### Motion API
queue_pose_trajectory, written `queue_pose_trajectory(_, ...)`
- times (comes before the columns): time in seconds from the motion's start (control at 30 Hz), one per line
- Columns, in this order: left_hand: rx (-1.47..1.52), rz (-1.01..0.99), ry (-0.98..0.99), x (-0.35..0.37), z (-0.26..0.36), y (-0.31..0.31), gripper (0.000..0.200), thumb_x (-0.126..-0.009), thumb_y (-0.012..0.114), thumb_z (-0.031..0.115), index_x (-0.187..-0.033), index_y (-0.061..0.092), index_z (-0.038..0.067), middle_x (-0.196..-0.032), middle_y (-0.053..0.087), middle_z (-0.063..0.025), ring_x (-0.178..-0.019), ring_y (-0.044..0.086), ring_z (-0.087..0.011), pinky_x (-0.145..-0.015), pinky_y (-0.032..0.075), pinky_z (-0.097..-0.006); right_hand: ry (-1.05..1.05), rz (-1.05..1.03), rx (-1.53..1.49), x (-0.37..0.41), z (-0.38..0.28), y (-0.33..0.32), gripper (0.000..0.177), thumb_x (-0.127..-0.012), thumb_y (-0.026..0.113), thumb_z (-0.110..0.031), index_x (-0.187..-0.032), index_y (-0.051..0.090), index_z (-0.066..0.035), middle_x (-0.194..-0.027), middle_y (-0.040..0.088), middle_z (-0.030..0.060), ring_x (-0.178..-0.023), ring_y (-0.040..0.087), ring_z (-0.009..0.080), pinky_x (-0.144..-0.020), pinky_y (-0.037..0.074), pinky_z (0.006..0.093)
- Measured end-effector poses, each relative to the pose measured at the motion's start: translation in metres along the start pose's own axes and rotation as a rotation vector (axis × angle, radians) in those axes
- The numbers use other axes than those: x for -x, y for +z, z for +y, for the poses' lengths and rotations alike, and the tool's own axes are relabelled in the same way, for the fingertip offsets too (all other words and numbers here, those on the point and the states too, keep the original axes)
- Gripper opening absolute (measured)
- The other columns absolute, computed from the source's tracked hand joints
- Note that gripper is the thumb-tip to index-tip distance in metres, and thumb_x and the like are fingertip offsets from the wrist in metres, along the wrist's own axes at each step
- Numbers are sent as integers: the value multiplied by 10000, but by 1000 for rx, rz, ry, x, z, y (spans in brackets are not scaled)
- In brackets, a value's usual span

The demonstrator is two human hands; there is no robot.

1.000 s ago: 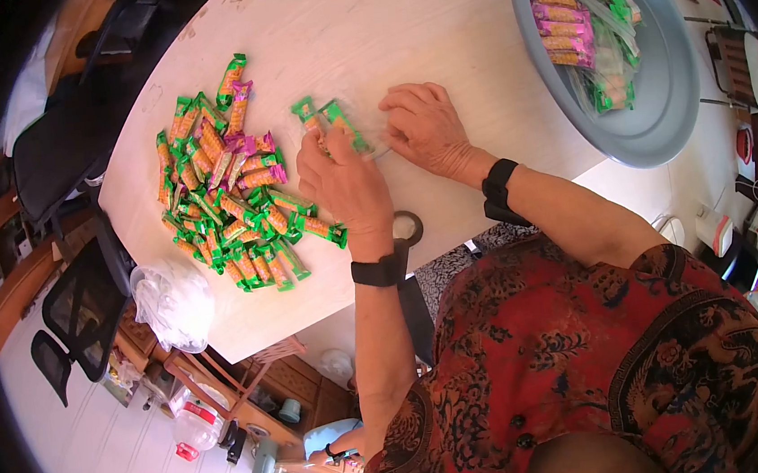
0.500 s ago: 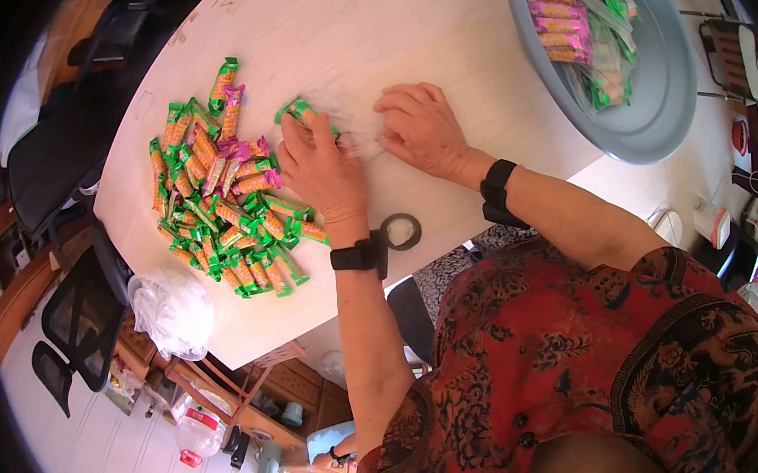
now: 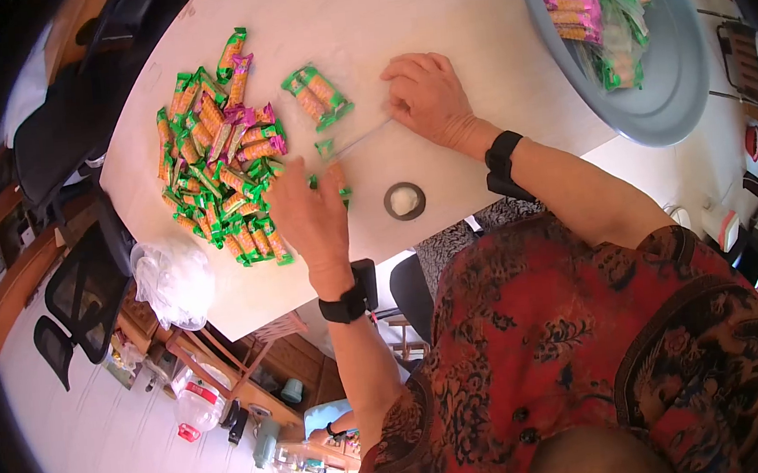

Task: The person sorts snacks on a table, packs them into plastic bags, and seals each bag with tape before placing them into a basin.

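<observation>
My left hand (image 3: pixel 309 211) is at the right edge of a heap of small snack packets (image 3: pixel 209 152) in green and pink wrappers. Its fingers are blurred and appear closed on a green-ended snack packet (image 3: pixel 324 147), mostly hidden by them. My right hand (image 3: pixel 428 97) rests on the table with curled fingers, gripping the edge of a clear plastic bag (image 3: pixel 370 135). Two green-ended packets (image 3: pixel 317 96) lie side by side at the bag's far left end. A roll of dark tape (image 3: pixel 405 201) lies on the table between my forearms.
A grey-blue basin (image 3: pixel 679 107) at the right holds bagged snack packets (image 3: pixel 570 3). White plastic bags (image 3: pixel 171 286) hang at the table's left edge. A black office chair (image 3: pixel 86 294) and a large plastic bottle (image 3: pixel 197 407) are beyond it. Another person's arm (image 3: pixel 333 430) shows below.
My left hand has drawn back from the bagged packets to the heap's edge, uncovering two packets. My right hand has stayed by the bag. The whole view has shifted slightly.
</observation>
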State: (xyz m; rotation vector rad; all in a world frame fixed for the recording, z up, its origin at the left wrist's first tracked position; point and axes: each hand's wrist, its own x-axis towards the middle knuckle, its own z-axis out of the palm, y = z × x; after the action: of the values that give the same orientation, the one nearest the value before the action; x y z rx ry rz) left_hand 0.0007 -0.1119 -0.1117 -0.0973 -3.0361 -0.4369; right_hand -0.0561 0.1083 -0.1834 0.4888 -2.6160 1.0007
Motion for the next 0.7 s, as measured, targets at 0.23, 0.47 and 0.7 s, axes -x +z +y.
queue_pose_trajectory(0.23,-123,10,-67,22,17,38,299,-804,672,100,-1088,605,35,-937,652,-127,-880,591,-330,-744,484,-458,-9,-4,8,-1,-1,-2,167,-723,724,-137,-747,559,-123,-1029,630,-2,-1093,555,205,-941,378,407)
queue_pose_trajectory(0.47,-148,-54,-204,30,35,5,226,-828,652,103,-1033,601,24,-924,643,-147,-889,614,-329,-741,500,-428,-21,-2,18,0,0,-1,170,-727,724,-149,-752,558,-119,-1047,627,7,-1101,549,215,-946,372,413)
queue_pose_trajectory(0.7,396,-72,-262,46,62,14,148,-878,635,115,-980,588,19,-890,634,-158,-762,641,-342,-658,506,-424,-17,-8,23,0,-1,-1,183,-716,733,-160,-751,559,-118,-1051,622,11,-1100,544,216,-937,379,415)
